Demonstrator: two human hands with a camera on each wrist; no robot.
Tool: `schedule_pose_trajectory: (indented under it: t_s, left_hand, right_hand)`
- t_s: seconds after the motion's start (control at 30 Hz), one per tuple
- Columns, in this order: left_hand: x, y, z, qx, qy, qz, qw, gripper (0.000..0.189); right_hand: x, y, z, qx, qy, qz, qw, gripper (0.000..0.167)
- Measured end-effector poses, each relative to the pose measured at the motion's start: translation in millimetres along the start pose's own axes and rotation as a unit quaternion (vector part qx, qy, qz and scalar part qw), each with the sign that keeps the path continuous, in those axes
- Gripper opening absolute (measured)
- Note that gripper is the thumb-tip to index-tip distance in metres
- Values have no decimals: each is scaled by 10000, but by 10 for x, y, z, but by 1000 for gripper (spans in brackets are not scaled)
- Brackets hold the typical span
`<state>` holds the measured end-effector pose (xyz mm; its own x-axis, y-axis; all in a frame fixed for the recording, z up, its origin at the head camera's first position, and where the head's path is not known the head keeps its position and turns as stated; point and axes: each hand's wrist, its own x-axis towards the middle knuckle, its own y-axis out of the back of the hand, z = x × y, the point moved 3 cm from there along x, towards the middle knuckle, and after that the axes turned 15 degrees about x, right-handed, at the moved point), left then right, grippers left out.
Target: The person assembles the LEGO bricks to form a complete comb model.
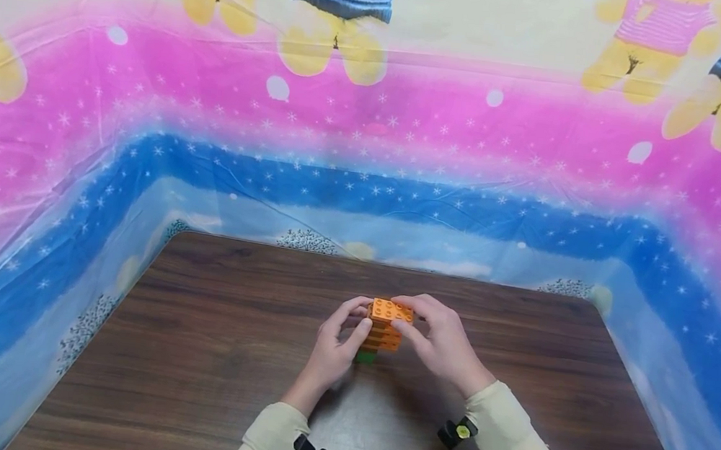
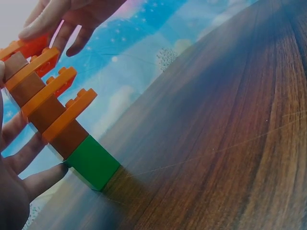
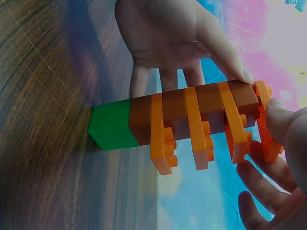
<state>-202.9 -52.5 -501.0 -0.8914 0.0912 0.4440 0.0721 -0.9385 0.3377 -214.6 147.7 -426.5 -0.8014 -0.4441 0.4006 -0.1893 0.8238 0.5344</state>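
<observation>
A tower of toy building bricks stands upright on the table, with a green brick [image 2: 93, 163] at its foot. Above that, brown bricks [image 3: 175, 108] alternate with flat orange bricks [image 3: 196, 129] that jut out to one side. My left hand [image 1: 337, 347] steadies the tower from the left, thumb near the top and fingers spread along its far side. The topmost orange brick [image 1: 385, 308] is pinched between thumb and fingers of my right hand [image 1: 449, 346]. In the right wrist view it tilts slightly against the brown brick under it.
The dark wooden table [image 1: 191, 354] extends around the tower on all sides. A patterned cloth [image 1: 364, 189] in pink and blue hangs behind the table and along both sides. Black wrist cameras sit on both sleeves.
</observation>
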Motion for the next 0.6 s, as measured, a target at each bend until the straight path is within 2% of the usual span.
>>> schedule_pose_trajectory:
  t_s: [0.6]
  left_hand:
    - [4,12,17,-168,65,-8,9998,37]
  right_hand:
    - [63,8,-78,-295,78,-228,9993,38]
